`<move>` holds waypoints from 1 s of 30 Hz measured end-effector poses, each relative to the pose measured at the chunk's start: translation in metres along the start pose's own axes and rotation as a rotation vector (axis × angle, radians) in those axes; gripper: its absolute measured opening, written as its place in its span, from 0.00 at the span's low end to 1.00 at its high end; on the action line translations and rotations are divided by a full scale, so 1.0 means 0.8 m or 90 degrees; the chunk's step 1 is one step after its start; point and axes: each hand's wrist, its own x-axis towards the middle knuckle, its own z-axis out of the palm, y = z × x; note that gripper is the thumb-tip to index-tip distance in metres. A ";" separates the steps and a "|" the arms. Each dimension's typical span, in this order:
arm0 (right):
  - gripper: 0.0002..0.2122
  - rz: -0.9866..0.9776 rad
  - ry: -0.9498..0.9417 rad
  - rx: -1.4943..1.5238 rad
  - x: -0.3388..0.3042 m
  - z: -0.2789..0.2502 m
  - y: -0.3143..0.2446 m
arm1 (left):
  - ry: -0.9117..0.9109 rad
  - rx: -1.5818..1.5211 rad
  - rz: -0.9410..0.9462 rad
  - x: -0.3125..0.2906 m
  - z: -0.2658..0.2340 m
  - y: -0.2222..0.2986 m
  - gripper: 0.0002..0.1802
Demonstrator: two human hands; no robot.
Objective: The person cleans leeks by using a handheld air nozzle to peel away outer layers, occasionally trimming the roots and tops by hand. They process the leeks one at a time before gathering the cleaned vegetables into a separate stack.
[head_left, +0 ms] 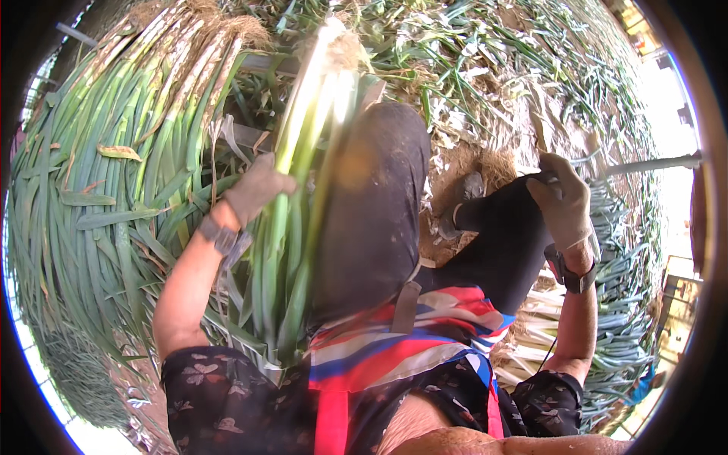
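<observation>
My left hand, in a grey-beige glove, is closed round a few leeks. Their white stems and roots point away from me, and their green leaves trail down beside my left thigh. A large heap of leeks lies to the left of that hand, roots at the far end. My right hand, gloved too, is raised above my right knee with its fingers curled. Whatever it may hold is too unclear to name.
Loose leaves and trimmings cover the ground ahead. More leeks lie in a row at the right, past my right forearm. A grey pole juts in from the right edge. Bare soil shows between my legs near my shoe.
</observation>
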 end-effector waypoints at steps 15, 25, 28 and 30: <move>0.20 -0.252 -0.299 -0.033 0.216 0.202 -0.130 | -0.046 0.152 0.008 0.031 0.010 -0.077 0.22; 0.19 -0.333 -0.360 -0.106 0.305 0.295 -0.166 | -0.122 -0.168 -0.109 0.015 0.004 -0.007 0.16; 0.15 -0.438 -0.236 -0.083 0.321 0.328 -0.139 | -0.127 -0.289 -0.072 0.007 0.004 -0.007 0.14; 0.13 -0.470 -0.208 -0.062 0.292 0.293 -0.187 | -0.094 -0.117 0.068 -0.022 -0.008 -0.011 0.14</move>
